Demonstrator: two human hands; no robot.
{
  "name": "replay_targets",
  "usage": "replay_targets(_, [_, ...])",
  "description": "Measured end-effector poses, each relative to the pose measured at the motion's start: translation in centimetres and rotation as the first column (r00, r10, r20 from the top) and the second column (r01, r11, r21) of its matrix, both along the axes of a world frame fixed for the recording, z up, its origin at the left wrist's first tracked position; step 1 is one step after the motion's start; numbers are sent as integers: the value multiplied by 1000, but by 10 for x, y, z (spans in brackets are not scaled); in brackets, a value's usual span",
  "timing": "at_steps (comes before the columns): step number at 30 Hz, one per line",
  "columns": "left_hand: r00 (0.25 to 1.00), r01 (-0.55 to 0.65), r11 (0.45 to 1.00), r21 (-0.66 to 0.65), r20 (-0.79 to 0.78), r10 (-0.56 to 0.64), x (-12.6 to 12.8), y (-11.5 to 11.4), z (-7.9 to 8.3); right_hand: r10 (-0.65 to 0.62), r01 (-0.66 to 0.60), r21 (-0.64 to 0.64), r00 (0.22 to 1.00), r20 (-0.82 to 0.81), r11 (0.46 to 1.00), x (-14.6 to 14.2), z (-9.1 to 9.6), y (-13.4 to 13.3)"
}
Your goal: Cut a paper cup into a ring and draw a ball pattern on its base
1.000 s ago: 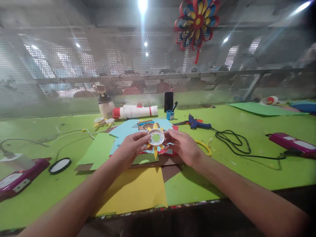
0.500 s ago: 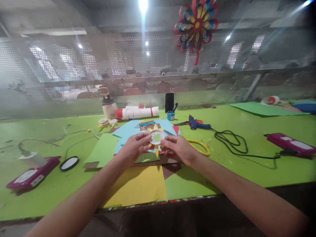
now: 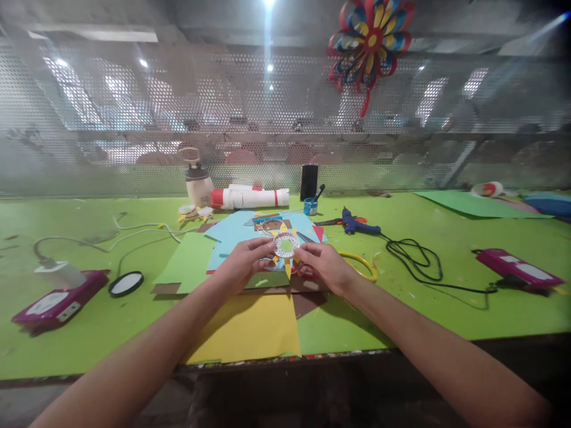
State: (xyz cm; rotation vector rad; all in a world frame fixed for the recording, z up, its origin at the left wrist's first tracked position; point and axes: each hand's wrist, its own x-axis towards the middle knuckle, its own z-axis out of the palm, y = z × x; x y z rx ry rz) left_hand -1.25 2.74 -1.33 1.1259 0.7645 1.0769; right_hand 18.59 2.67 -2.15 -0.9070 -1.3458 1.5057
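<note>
- My left hand (image 3: 243, 261) and right hand (image 3: 325, 266) grip one ring (image 3: 286, 254) between them, mid-frame.
- Two power strips (image 3: 66, 300) on the worktop (image 3: 455, 315): lower left, right edge.
- One glue gun (image 3: 357, 225), right of centre.

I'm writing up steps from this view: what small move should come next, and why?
Perhaps tilt the dotted ring slightly to check its yellow pieces: the left hand and right hand hold it from opposite sides, and the fingers cover part of its edge.
</note>
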Motion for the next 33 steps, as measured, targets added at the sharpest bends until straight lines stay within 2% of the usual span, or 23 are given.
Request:
replay_targets(7, [995,-94,996,1,37,94,-3,8,0,-183,178,94,982,37,979,3,2,8])
replay_targets(10, [989,-138,990,8,48,137,-7,13,-1,-214,195,164,971,106,967,3,2,7])
replay_targets(16, [976,-218,976,23,24,217,-19,25,-7,-167,63,326,939,302,943,-1,-4,-5])
replay_targets(22, [971,-235,971,36,-32,236,-25,33,-12,-173,-78,491,878,446,867,-4,1,-14])
replay_targets(27, [960,-271,962,16,-74,271,-23,34,-13,-165,-183,553,838,520,813,-5,7,-20])
replay_targets(33, [905,-419,908,12,-80,419,-36,49,-13,-138,-296,579,797,588,760,-8,2,-24])
